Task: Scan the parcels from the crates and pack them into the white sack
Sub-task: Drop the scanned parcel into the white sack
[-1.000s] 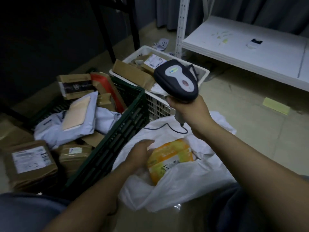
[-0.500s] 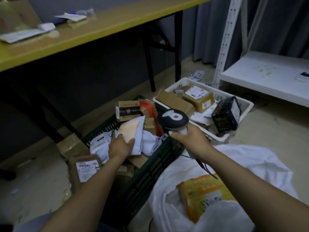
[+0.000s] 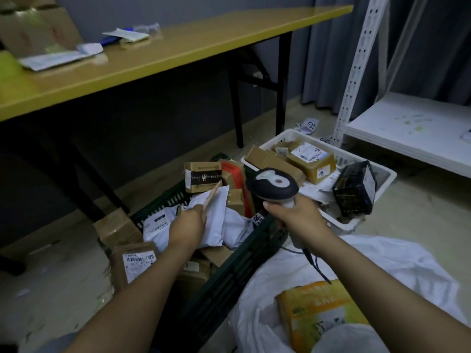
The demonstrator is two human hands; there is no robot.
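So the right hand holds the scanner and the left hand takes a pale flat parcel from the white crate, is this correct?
Not quite. In the head view the left hand grips the pale flat parcel in the dark green crate, not the white one. The right hand does hold the scanner.

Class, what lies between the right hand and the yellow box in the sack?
In the head view, only the scanner cable trails over bare white sack between the right hand and the yellow box.

Grey mailer (image 3: 216,220) tilted up over dk crate (image 3: 229,281); scanner (image 3: 272,184) beside; yel box (image 3: 316,314) in white sack (image 3: 395,263); wht crate (image 3: 341,224) behind.
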